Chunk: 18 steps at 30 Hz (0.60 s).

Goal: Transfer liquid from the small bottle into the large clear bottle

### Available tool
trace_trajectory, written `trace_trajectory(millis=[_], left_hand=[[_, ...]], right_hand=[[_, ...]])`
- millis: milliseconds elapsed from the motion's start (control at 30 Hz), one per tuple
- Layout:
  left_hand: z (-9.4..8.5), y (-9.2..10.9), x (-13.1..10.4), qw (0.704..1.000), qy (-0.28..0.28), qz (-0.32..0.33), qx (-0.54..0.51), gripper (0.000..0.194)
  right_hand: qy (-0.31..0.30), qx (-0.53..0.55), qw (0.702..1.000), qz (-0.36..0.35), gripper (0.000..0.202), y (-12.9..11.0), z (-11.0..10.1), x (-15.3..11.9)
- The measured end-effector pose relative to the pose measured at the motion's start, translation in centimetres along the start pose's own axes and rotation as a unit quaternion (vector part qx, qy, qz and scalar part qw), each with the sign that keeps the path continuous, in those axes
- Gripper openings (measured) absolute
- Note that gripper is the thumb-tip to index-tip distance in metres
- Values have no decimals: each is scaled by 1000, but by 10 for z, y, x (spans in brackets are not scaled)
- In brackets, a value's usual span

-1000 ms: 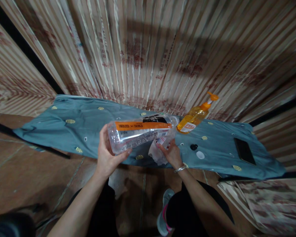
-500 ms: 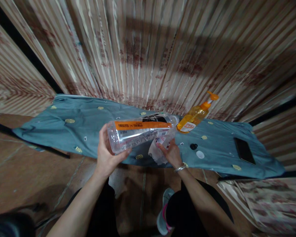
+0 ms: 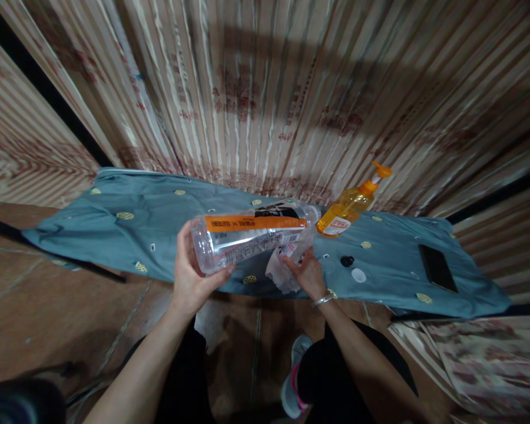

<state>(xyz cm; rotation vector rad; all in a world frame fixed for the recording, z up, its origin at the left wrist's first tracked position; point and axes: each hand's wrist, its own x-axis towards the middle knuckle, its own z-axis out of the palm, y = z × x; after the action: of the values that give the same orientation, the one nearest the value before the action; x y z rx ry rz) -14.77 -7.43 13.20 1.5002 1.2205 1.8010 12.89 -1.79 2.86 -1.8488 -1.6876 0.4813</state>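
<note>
A large clear plastic bottle [image 3: 251, 235] with an orange and black label lies sideways above the cloth-covered table. Its base is gripped by my left hand [image 3: 196, 277], thumb below and the other fingers behind. Close to the neck end, my right hand [image 3: 308, 274] is closed on a thin, crumpled, whitish translucent piece [image 3: 282, 271], which looks like a wipe or plastic film; it overlaps the underside of the bottle. Just beyond the bottle's mouth stands a pump bottle [image 3: 348, 209] of yellow-orange liquid with an orange pump head.
On the blue-green tablecloth [image 3: 159, 206] with pineapple prints, a small black object [image 3: 347, 261] and a white round disc [image 3: 358, 275] lie right of my right hand. Farther right is a dark phone [image 3: 437, 268]. A striped curtain [image 3: 256, 106] hangs behind, and black poles [image 3: 48, 88] stand at the sides.
</note>
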Motion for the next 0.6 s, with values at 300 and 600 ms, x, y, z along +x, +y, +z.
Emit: trace_trajectory(millis=[300,600], left_hand=[[2,3,0,1000,11,-5,4,104],[0,-3,-3,1000,9,-2,9,105]], right_hand=[[-11,-8,1000,8,66,-2,-2,1],[-16,-23,1000,11,62,-3,1,1]])
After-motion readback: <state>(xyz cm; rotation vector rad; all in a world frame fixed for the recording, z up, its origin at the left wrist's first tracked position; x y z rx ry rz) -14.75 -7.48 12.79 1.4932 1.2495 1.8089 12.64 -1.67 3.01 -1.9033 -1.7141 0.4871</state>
